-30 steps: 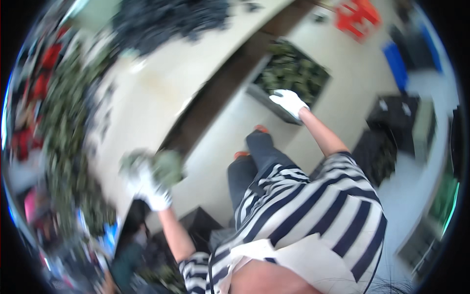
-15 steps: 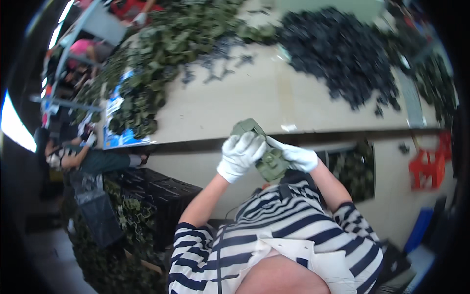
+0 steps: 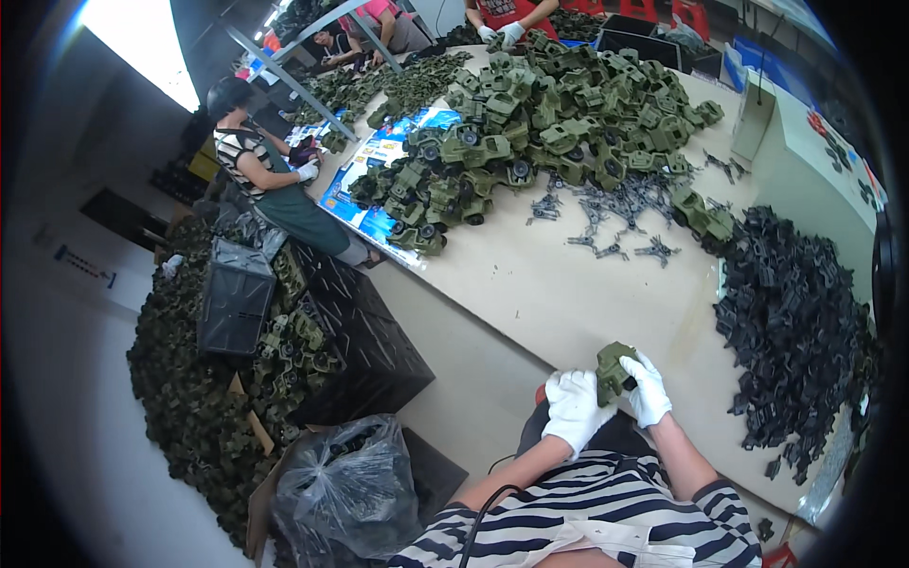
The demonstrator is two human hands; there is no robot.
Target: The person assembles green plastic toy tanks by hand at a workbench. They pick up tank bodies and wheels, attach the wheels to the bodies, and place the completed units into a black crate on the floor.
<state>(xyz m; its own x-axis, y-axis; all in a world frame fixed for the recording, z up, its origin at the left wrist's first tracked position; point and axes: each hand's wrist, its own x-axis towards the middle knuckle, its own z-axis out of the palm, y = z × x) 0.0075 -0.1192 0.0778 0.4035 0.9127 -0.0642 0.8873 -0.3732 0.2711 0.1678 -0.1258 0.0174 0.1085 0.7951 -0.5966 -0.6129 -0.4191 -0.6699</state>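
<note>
At the table's near edge I hold an olive-green toy jeep (image 3: 614,371) between two white-gloved hands. My right hand (image 3: 648,390) grips its right side, thumb and fingers closed on the body. My left hand (image 3: 576,405) is curled against the toy's lower left side; its fingertips are partly hidden. A dark wheel or part shows low on the jeep near the right fingers. Ahead on the table lie several grey frame-like parts (image 3: 653,248) and a big pile of green toy jeeps (image 3: 568,123). To my right is a heap of dark plastic parts (image 3: 791,312).
Left of me stand a black crate (image 3: 365,331), a clear plastic bag (image 3: 346,492) and a large heap of green parts (image 3: 180,407). A person in a dark apron (image 3: 294,213) works at the table's left edge. Another person's gloved hands (image 3: 502,36) are at the far side.
My view has swung left, so more of the green pile, crate and co-worker shows. Both hands still hold the jeep, now turned more upright, with the left hand curled lower beside it.
</note>
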